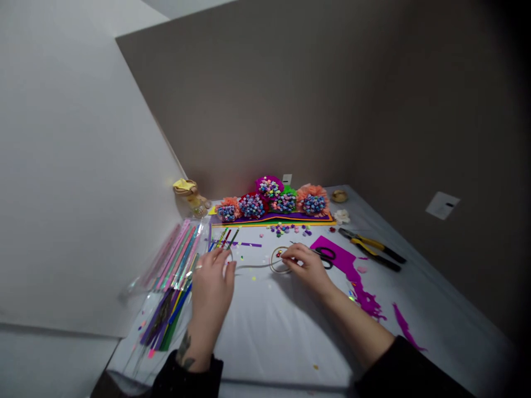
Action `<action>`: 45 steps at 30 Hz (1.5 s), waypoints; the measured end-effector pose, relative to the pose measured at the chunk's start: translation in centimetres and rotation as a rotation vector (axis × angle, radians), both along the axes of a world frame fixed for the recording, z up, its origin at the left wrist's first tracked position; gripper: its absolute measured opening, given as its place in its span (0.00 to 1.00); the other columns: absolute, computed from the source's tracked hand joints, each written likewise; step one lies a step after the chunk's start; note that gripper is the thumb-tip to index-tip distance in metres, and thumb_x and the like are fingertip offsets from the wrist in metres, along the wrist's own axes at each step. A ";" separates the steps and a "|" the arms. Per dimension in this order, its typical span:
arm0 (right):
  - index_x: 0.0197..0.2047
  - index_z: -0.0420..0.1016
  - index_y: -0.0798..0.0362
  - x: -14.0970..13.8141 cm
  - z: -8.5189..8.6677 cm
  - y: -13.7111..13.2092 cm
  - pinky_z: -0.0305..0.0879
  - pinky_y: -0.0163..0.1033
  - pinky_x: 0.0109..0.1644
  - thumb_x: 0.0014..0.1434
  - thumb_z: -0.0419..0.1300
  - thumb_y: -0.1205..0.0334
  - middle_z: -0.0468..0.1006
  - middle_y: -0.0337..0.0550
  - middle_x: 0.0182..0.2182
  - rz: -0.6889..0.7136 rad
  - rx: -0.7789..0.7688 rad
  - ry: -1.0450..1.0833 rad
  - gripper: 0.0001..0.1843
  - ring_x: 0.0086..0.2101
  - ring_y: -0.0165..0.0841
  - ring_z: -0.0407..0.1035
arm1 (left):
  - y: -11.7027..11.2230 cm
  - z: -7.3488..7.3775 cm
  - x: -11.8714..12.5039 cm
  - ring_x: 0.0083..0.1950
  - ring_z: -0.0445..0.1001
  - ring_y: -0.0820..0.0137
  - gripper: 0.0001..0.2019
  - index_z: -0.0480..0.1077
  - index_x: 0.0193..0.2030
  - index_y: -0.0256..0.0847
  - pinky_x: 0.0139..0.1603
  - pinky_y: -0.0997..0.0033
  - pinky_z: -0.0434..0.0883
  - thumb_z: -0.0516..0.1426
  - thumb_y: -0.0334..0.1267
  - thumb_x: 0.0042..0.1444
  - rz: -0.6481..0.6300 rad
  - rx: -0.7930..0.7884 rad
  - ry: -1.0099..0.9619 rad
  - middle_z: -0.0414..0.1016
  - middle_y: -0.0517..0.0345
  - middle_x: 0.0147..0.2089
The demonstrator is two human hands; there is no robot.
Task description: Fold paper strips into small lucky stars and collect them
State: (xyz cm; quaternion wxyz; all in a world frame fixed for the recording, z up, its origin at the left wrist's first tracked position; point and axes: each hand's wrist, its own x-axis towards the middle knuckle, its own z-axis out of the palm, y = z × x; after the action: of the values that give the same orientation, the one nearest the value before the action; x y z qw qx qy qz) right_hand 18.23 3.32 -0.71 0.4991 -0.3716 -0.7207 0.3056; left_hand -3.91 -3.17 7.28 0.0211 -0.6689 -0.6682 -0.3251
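Observation:
My left hand rests on the white table surface with fingers curled, pinching the near end of a thin pale strip. My right hand is closed in a pinch on the other end of that strip, where it curls into a small loop. Black-handled scissors lie just behind my right hand, on a magenta sheet.
Clear packets of coloured paper strips lie at the left. Several paper flowers with bead-like centres line the back wall. Yellow-handled pliers sit at the right. Magenta scraps, small beads and a small figurine are around.

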 end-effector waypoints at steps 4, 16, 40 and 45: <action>0.33 0.77 0.51 -0.2 0.0 -0.3 0.63 0.40 0.38 0.58 0.56 0.68 0.70 0.45 0.31 -0.025 0.210 -0.082 0.08 0.35 0.36 0.66 | 2.1 -1.0 4.6 0.49 0.72 0.61 0.14 0.71 0.49 0.39 0.52 0.60 0.68 0.56 0.38 0.57 -0.402 -0.091 0.119 0.77 0.49 0.47; 0.40 0.73 0.54 -1.9 -0.7 -0.6 0.61 0.40 0.40 0.57 0.55 0.71 0.73 0.46 0.33 -0.096 0.308 -0.351 0.09 0.37 0.37 0.63 | 2.9 -5.3 4.1 0.37 0.75 0.62 0.10 0.74 0.37 0.41 0.38 0.65 0.67 0.51 0.33 0.60 -0.335 -0.166 0.405 0.78 0.54 0.34; 0.26 0.64 0.53 -2.7 -0.6 -0.6 0.52 0.30 0.21 0.47 0.57 0.62 0.68 0.33 0.18 -0.047 -0.640 0.367 0.05 0.18 0.26 0.58 | 2.8 -5.6 5.0 0.42 0.72 0.63 0.09 0.71 0.40 0.39 0.43 0.66 0.66 0.50 0.32 0.61 -0.320 -0.046 0.300 0.76 0.51 0.37; 0.28 0.63 0.53 -2.9 0.0 -1.1 0.47 0.28 0.17 0.45 0.60 0.61 0.69 0.33 0.18 0.123 -0.799 0.607 0.09 0.15 0.23 0.54 | 2.8 -5.7 5.2 0.41 0.70 0.61 0.09 0.73 0.35 0.38 0.44 0.62 0.66 0.51 0.32 0.59 -0.305 -0.057 0.163 0.75 0.50 0.35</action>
State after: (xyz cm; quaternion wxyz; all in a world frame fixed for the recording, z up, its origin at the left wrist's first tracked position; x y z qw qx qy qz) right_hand 15.36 2.18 -0.70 0.4859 -0.3849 -0.3905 0.6806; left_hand 1.34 -0.34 1.62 0.0068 -0.7870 -0.5640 -0.2500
